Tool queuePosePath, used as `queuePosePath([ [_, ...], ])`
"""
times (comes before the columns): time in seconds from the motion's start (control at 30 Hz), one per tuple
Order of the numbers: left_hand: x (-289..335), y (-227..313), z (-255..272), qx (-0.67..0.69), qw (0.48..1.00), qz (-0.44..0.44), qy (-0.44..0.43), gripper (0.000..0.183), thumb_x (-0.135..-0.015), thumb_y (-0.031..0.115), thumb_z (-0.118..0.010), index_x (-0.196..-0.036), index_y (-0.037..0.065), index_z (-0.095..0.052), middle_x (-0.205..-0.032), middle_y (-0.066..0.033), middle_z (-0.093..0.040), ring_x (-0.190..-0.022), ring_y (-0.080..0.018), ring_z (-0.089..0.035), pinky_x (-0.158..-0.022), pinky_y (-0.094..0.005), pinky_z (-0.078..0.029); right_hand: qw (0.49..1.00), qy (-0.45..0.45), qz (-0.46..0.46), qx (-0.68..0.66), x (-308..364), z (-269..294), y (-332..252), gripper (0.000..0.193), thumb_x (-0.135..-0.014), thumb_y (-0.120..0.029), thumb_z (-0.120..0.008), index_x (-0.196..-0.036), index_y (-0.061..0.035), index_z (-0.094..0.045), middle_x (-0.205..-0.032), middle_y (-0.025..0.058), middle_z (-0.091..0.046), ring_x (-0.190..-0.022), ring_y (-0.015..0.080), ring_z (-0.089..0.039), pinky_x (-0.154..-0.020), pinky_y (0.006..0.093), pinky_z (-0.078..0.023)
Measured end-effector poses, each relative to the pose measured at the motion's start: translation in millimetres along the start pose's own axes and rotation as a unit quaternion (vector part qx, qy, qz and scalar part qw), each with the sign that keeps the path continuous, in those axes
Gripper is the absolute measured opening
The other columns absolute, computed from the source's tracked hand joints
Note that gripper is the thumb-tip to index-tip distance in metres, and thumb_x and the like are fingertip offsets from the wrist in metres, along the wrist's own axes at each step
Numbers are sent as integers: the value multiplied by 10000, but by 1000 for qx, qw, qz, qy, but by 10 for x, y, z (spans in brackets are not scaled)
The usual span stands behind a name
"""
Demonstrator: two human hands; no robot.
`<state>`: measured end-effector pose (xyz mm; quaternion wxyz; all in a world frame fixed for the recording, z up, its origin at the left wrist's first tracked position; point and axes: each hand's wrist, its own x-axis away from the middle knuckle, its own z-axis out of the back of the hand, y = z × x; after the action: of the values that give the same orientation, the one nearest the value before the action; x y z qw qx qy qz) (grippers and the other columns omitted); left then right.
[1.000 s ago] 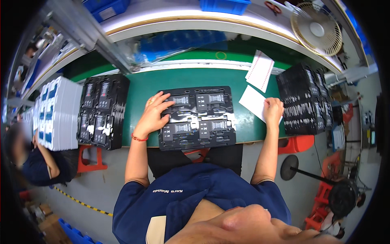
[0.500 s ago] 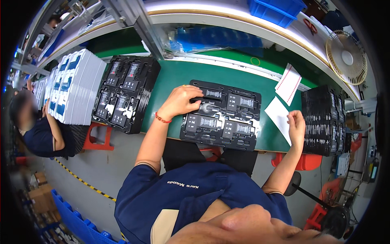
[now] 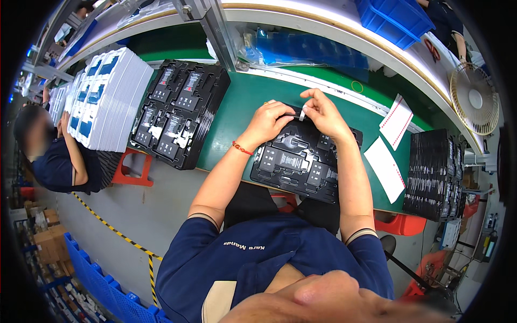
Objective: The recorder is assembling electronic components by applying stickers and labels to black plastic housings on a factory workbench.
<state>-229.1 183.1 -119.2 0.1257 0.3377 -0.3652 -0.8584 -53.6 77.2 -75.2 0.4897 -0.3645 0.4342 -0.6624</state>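
Observation:
On the green table before me lies a black plastic tray [image 3: 269, 180] with flat black battery packs [image 3: 291, 161] in its compartments. At the tray's far edge my left hand [image 3: 269, 123] is closed on a black battery pack [image 3: 291, 114], which is seen nearly edge-on. My right hand [image 3: 323, 114] pinches a small white strip [image 3: 301, 115] against the end of that pack, its fingers bent. My right forearm covers the tray's right side.
Stacked black trays with batteries [image 3: 177, 116] stand left, beside stacked white trays [image 3: 116, 102] and a seated person [image 3: 51, 156]. White label sheets [image 3: 385, 167] lie right, before another black stack [image 3: 431, 175]. A shelf [image 3: 323, 21] with a blue bin [image 3: 396, 21] and a fan [image 3: 475, 98] runs behind.
My left hand has raised the battery pack from the tray. My right hand has moved left from the label sheets to meet it, with a white strip. The view has shifted slightly.

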Motion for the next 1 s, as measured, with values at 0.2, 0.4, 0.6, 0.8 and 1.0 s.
queuePosePath([
  [0.2, -29, 6, -4, -17, 1000, -9, -18, 100, -813, 79, -701, -901, 35, -685, -890, -87, -694, -851, -287, -622, -778, -386, -497, 1000, -15, 4, 11, -1, -73, -1, 338, -908, 20, -576, -1226, -45, -482, -844, 6, -528, -777, 85, -502, -733, 233, -434],
  [0.4, -22, 0, -10, -21, 1000, -5, -22, 100, -811, 75, -699, -904, 40, -684, -893, -88, -692, -855, -288, -619, -789, -388, -493, 1000, -19, 16, 18, -24, -94, 61, 349, -892, 6, -581, -1221, -38, -477, -819, 47, -566, -759, 129, -551, -732, 279, -466],
  [0.6, -16, 0, -7, -17, 1000, -8, -20, 99, -815, 75, -693, -908, 44, -683, -894, -85, -688, -854, -287, -619, -792, -386, -488, 999, -14, 12, 31, -15, -124, 71, 359, -888, 6, -598, -1222, -49, -478, -827, 33, -549, -768, 117, -532, -723, 265, -458],
  [0.8, -14, -13, -11, -12, 1000, -14, -20, 97, -818, 75, -690, -909, 42, -681, -888, -88, -683, -848, -289, -616, -789, -382, -484, 993, 25, 33, 108, 39, -149, -11, 360, -870, -15, -641, -1198, -48, -497, -840, 59, -579, -756, 129, -544, -690, 265, -459],
  [1.0, -8, 2, 8, -10, 1000, -17, -8, 82, -819, 100, -690, -888, 55, -684, -883, -84, -685, -836, -298, -614, -769, -392, -496, 944, 105, 181, 254, 85, -69, -133, 114, -779, -78, -729, -871, -38, -674, -860, 94, -642, -828, 279, -589, -765, 378, -466],
])
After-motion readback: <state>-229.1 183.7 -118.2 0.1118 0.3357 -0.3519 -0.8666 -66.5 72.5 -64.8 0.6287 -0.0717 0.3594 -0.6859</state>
